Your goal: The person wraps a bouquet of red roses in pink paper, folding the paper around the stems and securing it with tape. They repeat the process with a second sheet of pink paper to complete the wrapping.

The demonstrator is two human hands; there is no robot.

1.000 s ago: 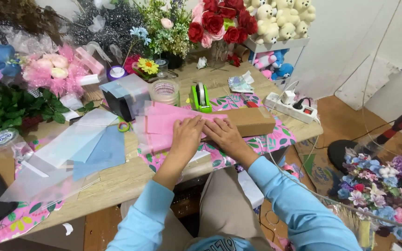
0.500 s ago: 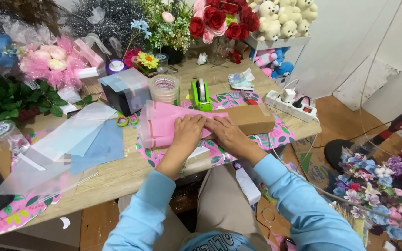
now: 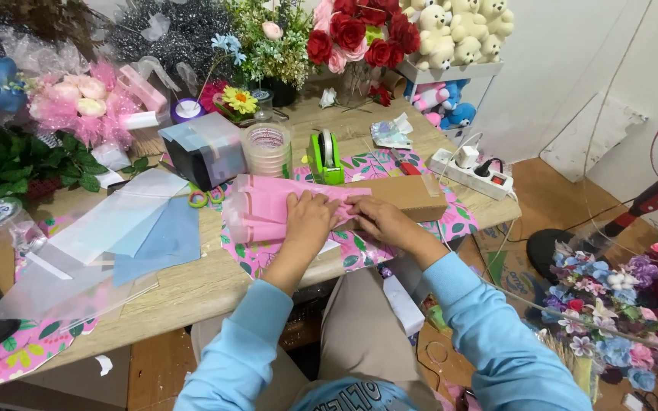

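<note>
1. The left hand (image 3: pixel 308 217) lies flat on the pink paper (image 3: pixel 268 209), fingers close together, pressing it down on the wooden table (image 3: pixel 192 285).
2. The right hand (image 3: pixel 375 217) is at 3 o'clock from the left one. Its fingertips pinch the edge of the pink paper where it meets the brown cardboard box (image 3: pixel 401 194).
3. The pink paper sits in the middle of the table on a flowery mat (image 3: pixel 359 255), rolled up at its 9 o'clock end.
4. A green tape holder (image 3: pixel 326 157) stands at 12 o'clock from the hands, with a clear tub (image 3: pixel 266 148) beside it.
5. Little scissors (image 3: pixel 203 198) lie at 9 o'clock from the pink roll.
6. I think the paper could spring open or crease if a hand lifts, because it is only pressed down.
7. The blue sheets (image 3: pixel 154 240) lie near the table edge, and a bump might make them slide off.
</note>
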